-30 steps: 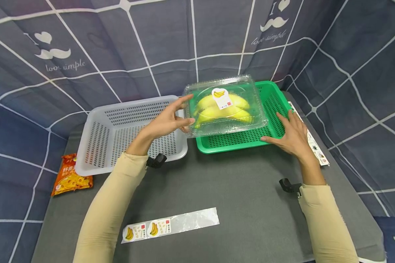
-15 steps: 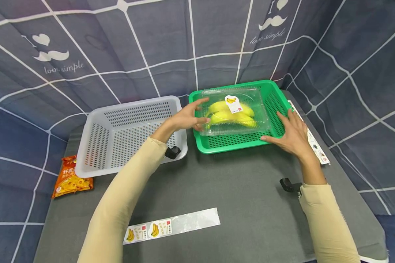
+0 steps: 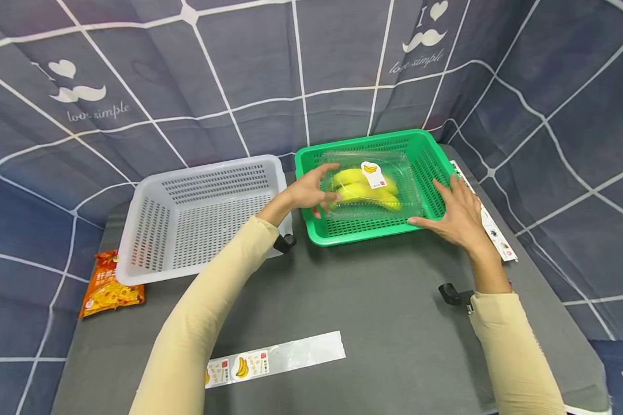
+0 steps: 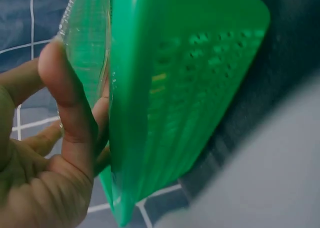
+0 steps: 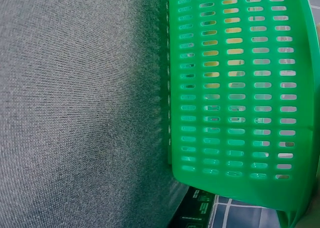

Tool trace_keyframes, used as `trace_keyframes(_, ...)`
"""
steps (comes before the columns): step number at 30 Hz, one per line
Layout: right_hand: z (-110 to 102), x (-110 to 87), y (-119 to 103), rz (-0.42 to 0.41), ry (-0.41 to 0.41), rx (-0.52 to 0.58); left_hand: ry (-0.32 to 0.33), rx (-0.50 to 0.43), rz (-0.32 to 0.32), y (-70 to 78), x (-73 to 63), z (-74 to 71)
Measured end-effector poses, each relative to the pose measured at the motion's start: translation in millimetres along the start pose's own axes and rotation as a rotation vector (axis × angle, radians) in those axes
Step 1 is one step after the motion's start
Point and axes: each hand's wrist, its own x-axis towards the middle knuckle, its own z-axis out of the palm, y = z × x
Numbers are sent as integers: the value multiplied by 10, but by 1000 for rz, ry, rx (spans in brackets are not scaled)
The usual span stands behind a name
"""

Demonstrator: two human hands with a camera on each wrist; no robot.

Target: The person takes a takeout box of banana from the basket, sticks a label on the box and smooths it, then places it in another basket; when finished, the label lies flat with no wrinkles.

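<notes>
A clear plastic clamshell box point(image 3: 410, 199) with yellow bananas point(image 3: 360, 187) inside carries a white banana label point(image 3: 375, 175) on its lid. It lies within the outline of the green basket point(image 3: 353, 233); whether it touches the bottom cannot be told. My left hand point(image 3: 310, 190) pinches the box's left edge, thumb nearer me and fingers farther back. The left wrist view shows that thumb point(image 4: 67, 93) against the box edge, close to the basket rim. On the basket's front right corner rests my right hand point(image 3: 457, 216), fingers spread along the rim. The right wrist view shows mostly the basket's slotted side.
A grey-white basket point(image 3: 213, 266) stands left of the green one, under my left forearm. An orange snack bag point(image 3: 109, 285) lies beside it. A strip of banana stickers point(image 3: 291, 354) lies at the front, and another sticker strip point(image 3: 493, 230) at the right. Patterned cloth walls enclose the table.
My left hand has moved the banana box rightward and down, from above the green basket's left edge into its outline. The right hand has stayed on the basket rim.
</notes>
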Motion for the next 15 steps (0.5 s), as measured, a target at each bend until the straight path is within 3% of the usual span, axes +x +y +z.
trace_keyframes(8, -14, -7, -17, 11, -2, -4, -54, -60, -104, -9, 26, 33)
trace_keyframes(15, -4, 1, -17, 7, -5, -5, -57, -2, -136, -4, 18, 24)
